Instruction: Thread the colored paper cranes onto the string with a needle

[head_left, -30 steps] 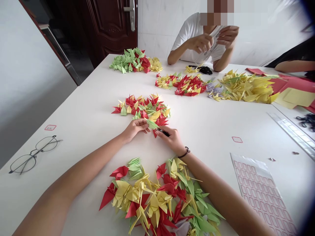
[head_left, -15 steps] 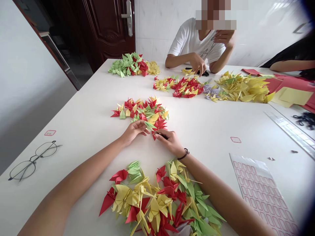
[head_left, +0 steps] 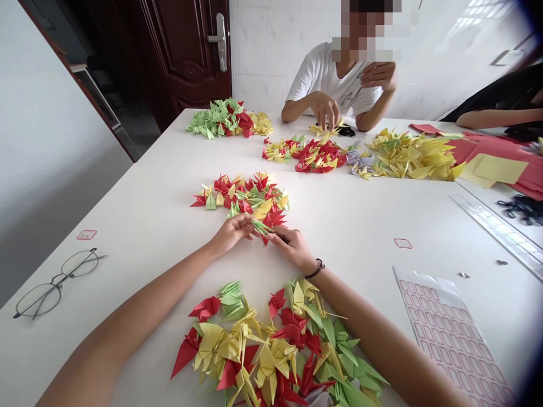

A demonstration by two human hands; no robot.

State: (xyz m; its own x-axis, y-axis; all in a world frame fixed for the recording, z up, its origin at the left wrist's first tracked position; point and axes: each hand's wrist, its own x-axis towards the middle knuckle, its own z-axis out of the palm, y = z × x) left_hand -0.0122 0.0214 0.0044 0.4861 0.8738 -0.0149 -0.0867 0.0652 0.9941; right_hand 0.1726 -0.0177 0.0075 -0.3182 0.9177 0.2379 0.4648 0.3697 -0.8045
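My left hand [head_left: 234, 232] pinches a green folded paper piece [head_left: 262, 227] at its left end, over the table's middle. My right hand [head_left: 293, 245], with a dark band at the wrist, is closed on a small dark object [head_left: 281, 237], partly hidden by the fingers, and meets the green piece's right end. Just beyond my hands lies a pile of red, yellow and green folded papers [head_left: 241, 191]. Nearer to me, between my forearms, is a larger pile of folded papers [head_left: 265, 350] in the same colours.
Eyeglasses [head_left: 59, 282] lie at the left. A label sheet [head_left: 452, 328] and a clear ruler [head_left: 496, 232] are at the right. More folded papers [head_left: 411, 155] line the far side, where a person in a white shirt [head_left: 326, 73] sits. Another person's arm [head_left: 496, 116] rests at the far right.
The green piece now spans between my two hands, tilted down to the right. The view has tipped slightly upward. Across the table, the person's lowered hand has moved left.
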